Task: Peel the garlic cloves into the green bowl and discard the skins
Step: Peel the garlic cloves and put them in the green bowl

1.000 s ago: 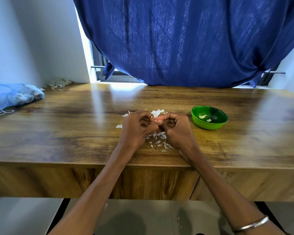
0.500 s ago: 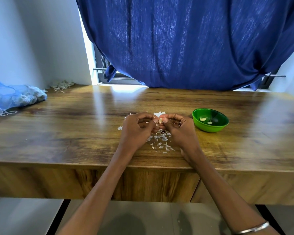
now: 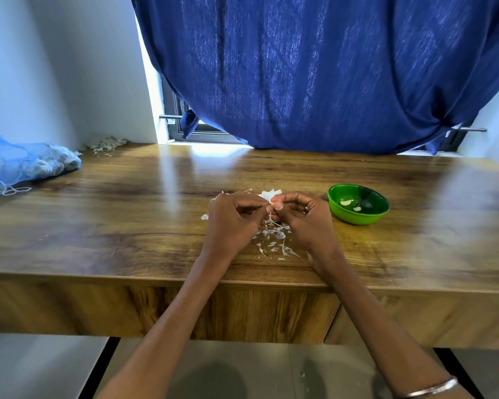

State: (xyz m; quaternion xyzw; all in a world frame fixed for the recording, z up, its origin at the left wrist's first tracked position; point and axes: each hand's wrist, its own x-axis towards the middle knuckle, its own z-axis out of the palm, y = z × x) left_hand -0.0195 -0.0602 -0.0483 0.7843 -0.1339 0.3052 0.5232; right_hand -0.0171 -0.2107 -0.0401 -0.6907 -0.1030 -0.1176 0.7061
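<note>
Near edge, middle of the bench: both hands are bunched together over a scatter of loose skins (image 3: pixel 274 240), picking at one garlic clove (image 3: pixel 272 210) between them.

Left hand (image 3: pixel 233 218): fingers curled in, tips pinching the clove from the left, wrist low over the bench (image 3: pixel 127 220).

Right hand (image 3: pixel 306 217): same deal mirrored, fingers curled, thumb and fingertip on the clove or its skin, honestly can't tell which, too small.

Clove: held just above the bench, a wisp of skin hanging under it. White papery bit (image 3: pixel 268 194) sits just behind the fingertips.

Green bowl (image 3: pixel 358 217): right of the hands, near but apart, two peeled cloves (image 3: pixel 346 202) inside.

Far left: blue mesh bag (image 3: pixel 32 164) of what looks like garlic, plus a pile of skins (image 3: pixel 105 144) in the corner.

What could go wrong: my guess, a slippery clove popping out of that tight pinch and rolling off the near edge. Also skin flakes drifting into the bowl since it's close.
</note>
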